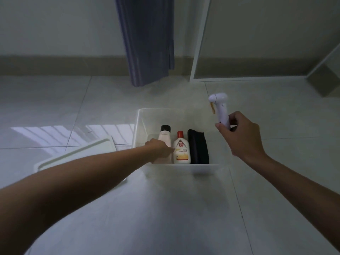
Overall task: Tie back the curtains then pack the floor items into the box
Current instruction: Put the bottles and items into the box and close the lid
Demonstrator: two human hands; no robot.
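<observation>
body: 2 bare forearms | sleeves: none in view | hands (161, 150): bare, no rings, no watch

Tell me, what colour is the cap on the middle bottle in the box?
Red cap, seen clearly in the head view.

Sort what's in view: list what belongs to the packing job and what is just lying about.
Job: box; black-capped bottle; red-capped bottle; dark folded item; white handheld device in the right hand; left hand; curtain; lid.
Lying about: mirror.
</observation>
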